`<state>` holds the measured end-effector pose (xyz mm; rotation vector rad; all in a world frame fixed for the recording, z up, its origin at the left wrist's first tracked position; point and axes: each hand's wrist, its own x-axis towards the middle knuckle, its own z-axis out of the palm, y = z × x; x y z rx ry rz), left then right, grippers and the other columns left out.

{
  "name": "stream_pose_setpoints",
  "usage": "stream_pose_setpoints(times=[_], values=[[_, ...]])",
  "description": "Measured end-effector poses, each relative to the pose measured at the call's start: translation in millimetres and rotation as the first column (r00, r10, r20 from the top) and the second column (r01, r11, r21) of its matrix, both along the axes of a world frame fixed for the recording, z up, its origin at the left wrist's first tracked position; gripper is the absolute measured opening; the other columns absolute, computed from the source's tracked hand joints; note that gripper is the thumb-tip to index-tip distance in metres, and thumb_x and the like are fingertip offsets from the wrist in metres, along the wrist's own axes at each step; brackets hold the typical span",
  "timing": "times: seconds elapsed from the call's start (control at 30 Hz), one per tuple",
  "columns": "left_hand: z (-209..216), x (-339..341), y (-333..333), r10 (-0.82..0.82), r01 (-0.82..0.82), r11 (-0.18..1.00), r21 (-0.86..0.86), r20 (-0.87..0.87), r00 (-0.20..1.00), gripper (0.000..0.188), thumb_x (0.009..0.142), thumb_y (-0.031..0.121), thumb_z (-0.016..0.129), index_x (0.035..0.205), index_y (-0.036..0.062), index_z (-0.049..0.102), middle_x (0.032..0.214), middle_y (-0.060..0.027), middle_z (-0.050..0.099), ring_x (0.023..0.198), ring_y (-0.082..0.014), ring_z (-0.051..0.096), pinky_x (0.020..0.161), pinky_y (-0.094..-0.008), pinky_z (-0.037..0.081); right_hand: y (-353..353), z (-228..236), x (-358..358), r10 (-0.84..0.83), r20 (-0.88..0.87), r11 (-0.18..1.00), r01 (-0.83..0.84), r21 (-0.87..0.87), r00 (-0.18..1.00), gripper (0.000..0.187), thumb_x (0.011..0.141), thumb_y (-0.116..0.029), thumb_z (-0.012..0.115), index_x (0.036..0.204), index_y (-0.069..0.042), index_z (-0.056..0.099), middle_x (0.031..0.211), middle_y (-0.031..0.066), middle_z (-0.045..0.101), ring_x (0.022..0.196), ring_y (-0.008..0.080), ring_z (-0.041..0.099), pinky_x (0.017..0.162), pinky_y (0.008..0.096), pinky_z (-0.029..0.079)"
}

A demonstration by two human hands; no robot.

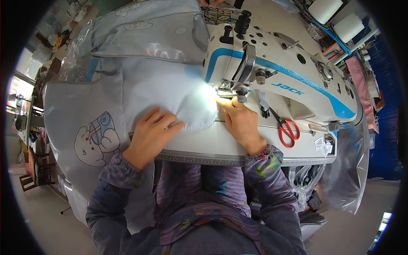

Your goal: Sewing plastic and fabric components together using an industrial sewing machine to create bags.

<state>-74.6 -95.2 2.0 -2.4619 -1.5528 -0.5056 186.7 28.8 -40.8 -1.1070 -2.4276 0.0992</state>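
Fabric (161, 89) lies near the front edge of the tabletop (221, 142), our left hand (154, 132) on it, fingers slightly spread, our right hand (241, 123) below the sewing machine (280, 72), whether pinching we cannot tell, red-handled scissors (291, 132) toward the front right corner.

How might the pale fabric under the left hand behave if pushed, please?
The pale fabric would probably ripple, given soft folds beside the left hand. Its smooth surface suggests easy sliding, and its thin-looking edge hints at low weight.

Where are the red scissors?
In the head view, the red-handled scissors lie on the table, right of the right hand, near the sewing machine.
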Motion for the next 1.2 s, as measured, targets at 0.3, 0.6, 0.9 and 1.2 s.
stream_pose_setpoints(times=[0.3,0.6,0.9,1.2], values=[[0,3,12,0.095,-0.099,0.991,-0.086,-0.052,0.994,0.037,0.078,0.009,0.064,0.113,0.0158,0.072,0.102,0.0013,0.064,0.093,-0.0188,0.064,0.075,-0.0319,0.055,-8,4,-4,0.016,-0.014,1.000,-0.016,0.004,1.000,0.042,0.087,-0.006,0.061,0.124,-0.024,0.071,0.085,0.0069,0.058,0.073,0.0282,0.065,0.061,0.0419,0.052],[8,36,36,0.083,-0.085,0.996,-0.037,-0.066,0.994,0.032,0.075,0.009,0.066,0.106,0.0092,0.069,0.089,-0.0012,0.058,0.083,-0.0186,0.062,0.062,-0.0315,0.053,4,6,-7,-0.010,-0.036,1.000,0.010,-0.011,0.999,0.040,0.088,-0.007,0.063,0.123,-0.023,0.072,0.084,0.0068,0.058,0.071,0.0275,0.065,0.061,0.0414,0.053],[19,70,60,0.160,-0.161,0.987,0.009,-0.152,0.975,0.018,0.072,0.009,0.067,0.090,0.0069,0.068,0.083,-0.0039,0.058,0.080,-0.0193,0.064,0.060,-0.0315,0.054,-39,42,-17,0.022,-0.130,0.986,-0.043,-0.163,0.991,0.034,0.086,-0.005,0.064,0.117,-0.015,0.071,0.090,0.0104,0.060,0.072,0.0316,0.065,0.063,0.0442,0.054],[1,-104,43,0.430,-0.434,0.895,0.103,0.067,0.901,0.045,0.097,0.030,0.061,0.134,0.0040,0.057,0.135,-0.0206,0.056,0.131,-0.0402,0.050,0.104,-0.0478,0.047,-135,38,-42,0.239,-0.488,0.621,-0.519,-0.587,0.839,0.020,0.097,-0.012,0.061,0.117,-0.009,0.064,0.105,0.0176,0.067,0.089,0.0414,0.067,0.076,0.0459,0.055]])
